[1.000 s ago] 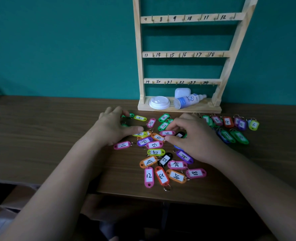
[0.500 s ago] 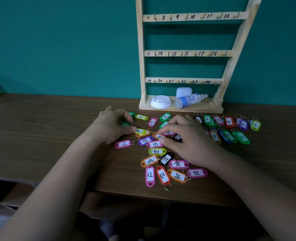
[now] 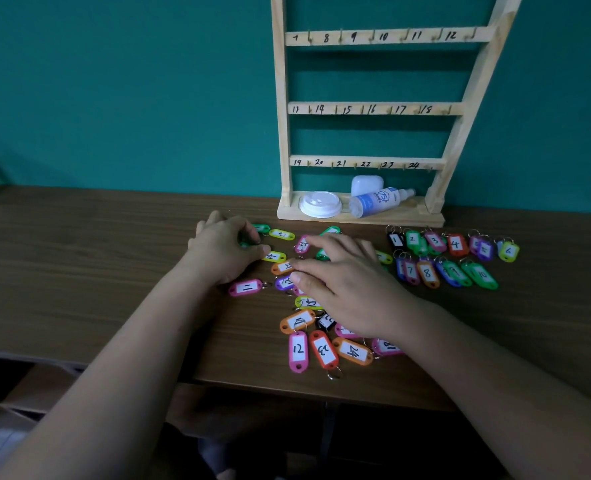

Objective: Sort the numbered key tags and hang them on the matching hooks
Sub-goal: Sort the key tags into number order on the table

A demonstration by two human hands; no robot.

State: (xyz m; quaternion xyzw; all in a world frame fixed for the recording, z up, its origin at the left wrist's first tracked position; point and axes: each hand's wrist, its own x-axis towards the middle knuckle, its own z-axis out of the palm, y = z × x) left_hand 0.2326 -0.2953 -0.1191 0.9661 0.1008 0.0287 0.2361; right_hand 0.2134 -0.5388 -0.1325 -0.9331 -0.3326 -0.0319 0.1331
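Location type: indoor desk workstation. Whether it is in a home or an office cannot be determined.

Indicators:
- A wood-grain laminate counter (image 3: 79,271) is set against a plain teal painted wall (image 3: 114,98).
- At upper right, a bare-wood rack (image 3: 280,116) stands on the counter against the wall, its hooks labelled with handwritten numerals.
- Personal items lie on the rack base: a white disposable cup lid (image 3: 320,204), a spray bottle (image 3: 377,202) marked 75 and a small white case (image 3: 367,184).
- Coloured plastic key tags (image 3: 298,351) with handwritten labels are spread over the counter.
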